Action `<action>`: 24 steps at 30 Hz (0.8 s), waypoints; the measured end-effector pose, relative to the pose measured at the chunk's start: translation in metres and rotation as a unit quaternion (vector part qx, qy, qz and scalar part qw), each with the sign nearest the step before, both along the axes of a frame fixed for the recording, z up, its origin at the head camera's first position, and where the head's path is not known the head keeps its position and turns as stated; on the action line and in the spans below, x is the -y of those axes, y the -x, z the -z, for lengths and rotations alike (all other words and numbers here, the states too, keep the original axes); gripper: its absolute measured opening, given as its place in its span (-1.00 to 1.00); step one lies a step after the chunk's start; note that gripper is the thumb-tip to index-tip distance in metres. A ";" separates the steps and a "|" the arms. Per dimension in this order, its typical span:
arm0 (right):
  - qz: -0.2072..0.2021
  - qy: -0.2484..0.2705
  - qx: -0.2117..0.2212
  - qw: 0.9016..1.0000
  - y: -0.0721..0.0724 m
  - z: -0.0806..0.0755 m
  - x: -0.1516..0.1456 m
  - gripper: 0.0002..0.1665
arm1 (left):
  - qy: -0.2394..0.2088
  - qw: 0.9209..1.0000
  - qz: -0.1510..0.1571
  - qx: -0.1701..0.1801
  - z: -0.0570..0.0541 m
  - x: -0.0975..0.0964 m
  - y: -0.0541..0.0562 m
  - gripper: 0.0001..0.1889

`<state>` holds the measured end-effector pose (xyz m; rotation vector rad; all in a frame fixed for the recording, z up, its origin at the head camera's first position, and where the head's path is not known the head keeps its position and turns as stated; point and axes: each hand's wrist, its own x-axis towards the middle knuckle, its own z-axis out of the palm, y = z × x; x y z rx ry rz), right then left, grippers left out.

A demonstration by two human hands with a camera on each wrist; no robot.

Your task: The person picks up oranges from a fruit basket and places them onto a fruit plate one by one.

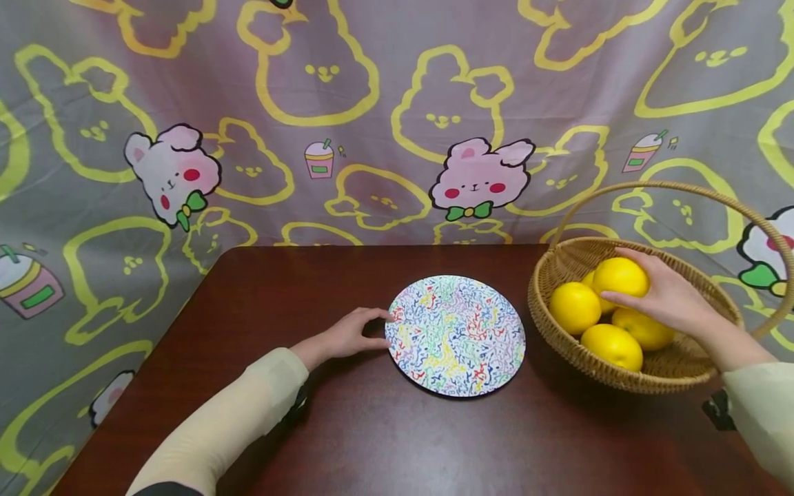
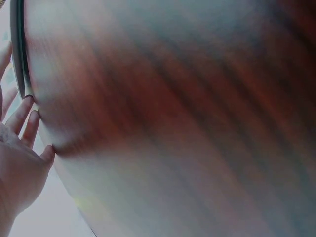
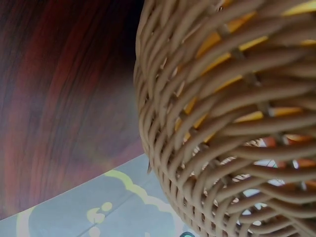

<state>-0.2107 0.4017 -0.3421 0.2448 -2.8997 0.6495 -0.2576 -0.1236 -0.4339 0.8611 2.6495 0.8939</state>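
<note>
In the head view a round plate (image 1: 455, 337) with a multicoloured squiggle pattern lies on the dark wooden table. At its left rim is my left hand (image 1: 344, 335), thumb and forefinger spread apart and touching the edge. The left wrist view shows this hand (image 2: 22, 163) with fingertips by the plate's dark edge (image 2: 19, 49). My right hand (image 1: 673, 293) reaches into a wicker basket (image 1: 546, 324) and grips a round yellow fruit (image 1: 620, 277) between thumb and fingers. Several more yellow fruits (image 1: 612, 346) sit under and beside it. In the right wrist view the basket's woven side (image 3: 212, 113) hides the hand.
The basket's tall handle (image 1: 670, 186) arches over behind the right hand. A grey curtain (image 1: 372, 83) printed with cartoon animals hangs along the table's back and left edges. Bare tabletop (image 1: 397, 441) lies in front of the plate.
</note>
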 end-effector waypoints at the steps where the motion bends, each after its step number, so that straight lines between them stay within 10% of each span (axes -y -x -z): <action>1: 0.002 0.001 0.001 1.000 0.000 0.000 0.000 0.06 | 0.001 1.000 -0.001 0.001 0.000 0.000 0.000 -0.50; 24: 0.000 0.010 -0.003 1.000 0.003 0.002 -0.002 0.01 | -0.002 1.000 0.007 -0.009 0.002 0.001 0.002 -0.50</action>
